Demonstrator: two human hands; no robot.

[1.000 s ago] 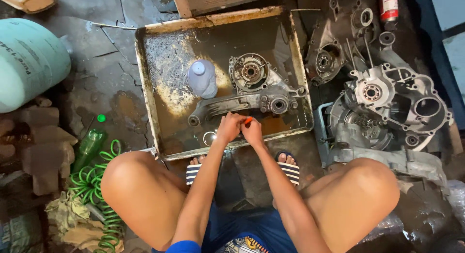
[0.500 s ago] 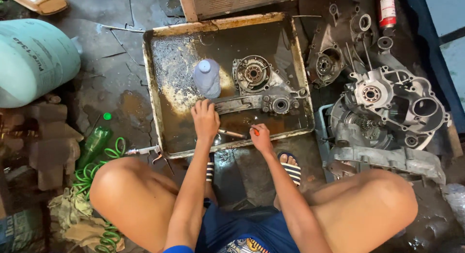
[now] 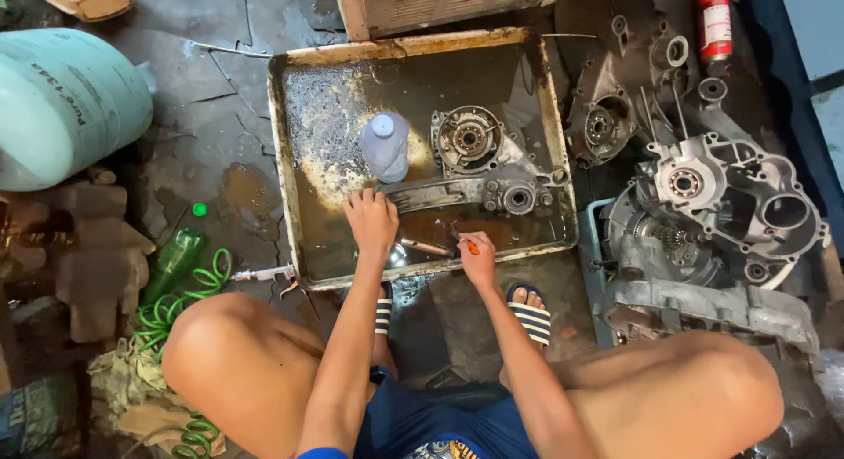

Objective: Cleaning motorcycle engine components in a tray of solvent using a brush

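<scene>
Grimy concrete floor (image 3: 211, 151) is serving as the workspace, with a rusty metal wash tray (image 3: 290, 160) of dark oily liquid sitting centre, person squatting at its near edge. Left hand (image 3: 371, 220) is resting palm down, fingers spread and released, inside the tray just near of a small plastic bottle (image 3: 385, 146) and touching the near-left end of the long engine casing (image 3: 475, 192) lying across the tray. Right hand (image 3: 477, 258) is closing around a small orange-handled tool (image 3: 471, 245) at the tray's near edge; can't tell exactly what kind of tool. A thin metal rod (image 3: 425, 246) is lying in the liquid between the two hands, touching neither as far as I can tell. A round geared crankcase part (image 3: 466, 139) is sitting in the tray just far of the long casing. Right of the tray, well apart from the hands, a pile of bare engine case halves (image 3: 730, 204) is lying on the floor, and a red spray can (image 3: 714, 21) is lying at far right. Far left, a pale green gas cylinder (image 3: 66, 103) is lying on its side; near left, a green bottle (image 3: 174, 261) and coiled green air hose (image 3: 171, 314) are sitting beside the left knee. Striped sandals (image 3: 530, 318) are showing just near of the tray.
</scene>
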